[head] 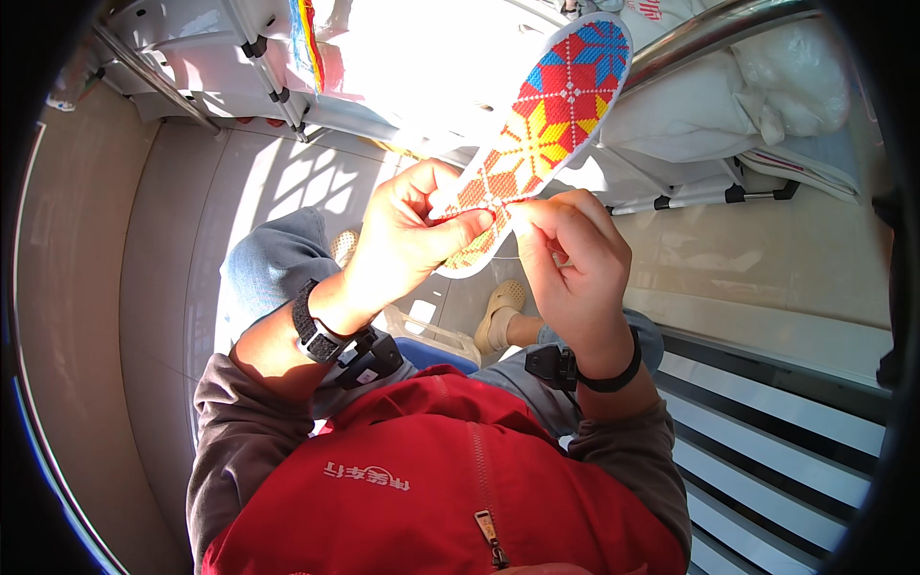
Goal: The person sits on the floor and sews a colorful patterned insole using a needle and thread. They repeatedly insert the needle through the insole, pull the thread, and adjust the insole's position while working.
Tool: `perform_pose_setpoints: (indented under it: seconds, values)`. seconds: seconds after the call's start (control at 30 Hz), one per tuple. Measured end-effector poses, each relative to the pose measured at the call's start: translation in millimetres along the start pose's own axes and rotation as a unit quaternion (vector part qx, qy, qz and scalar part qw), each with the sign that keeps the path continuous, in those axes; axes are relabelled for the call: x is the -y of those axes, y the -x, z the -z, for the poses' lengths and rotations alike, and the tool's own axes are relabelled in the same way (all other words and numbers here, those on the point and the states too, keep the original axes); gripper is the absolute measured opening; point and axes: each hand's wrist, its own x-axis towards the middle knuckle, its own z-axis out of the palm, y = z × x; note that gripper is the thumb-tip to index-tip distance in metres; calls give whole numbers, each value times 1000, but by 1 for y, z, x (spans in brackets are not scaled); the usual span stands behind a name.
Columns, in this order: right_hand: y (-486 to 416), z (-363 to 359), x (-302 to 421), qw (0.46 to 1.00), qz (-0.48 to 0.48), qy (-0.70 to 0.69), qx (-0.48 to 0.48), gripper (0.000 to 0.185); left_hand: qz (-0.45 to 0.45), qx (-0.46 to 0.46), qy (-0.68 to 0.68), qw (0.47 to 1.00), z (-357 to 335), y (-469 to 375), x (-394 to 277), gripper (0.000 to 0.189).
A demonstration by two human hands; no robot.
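An embroidered shoe insole [543, 136], patterned in red, blue, yellow and orange with a white rim, is held up tilted in front of me. My left hand [413, 223] grips its lower left edge, the thumb lying on the stitched face. At the lower right edge is my right hand [575, 259], its thumb and forefinger pinched together against the stitching. Whether a needle sits between those fingertips is too small to tell. A thin line, perhaps thread, curves below the insole near the right fingers.
Blue, yellow and red threads [309, 47] hang at the upper left of a brightly sunlit white surface. White plastic bags [690, 108] lie at the right under a metal rail [719, 32]. A black slatted rack [776, 438] stands at the lower right. A stool [431, 330] shows between my legs.
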Motion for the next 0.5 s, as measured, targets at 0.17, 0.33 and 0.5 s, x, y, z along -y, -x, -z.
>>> perform_pose_setpoints:
  seconds: [0.17, 0.33, 0.5]
  values:
    - [0, 1, 0, 1000, -7, -8, -3, 18, 9, 0, 5, 1000, -1, 0, 2, 15]
    - [1, 1, 0, 1000, -17, -7, -1, 17, -7, 4, -33, 999, -2, 1, 2, 13]
    - [1, -5, -1, 998, 20, 64, -11, 14, -120, -31, -254, 959, -7, 3, 3, 9]
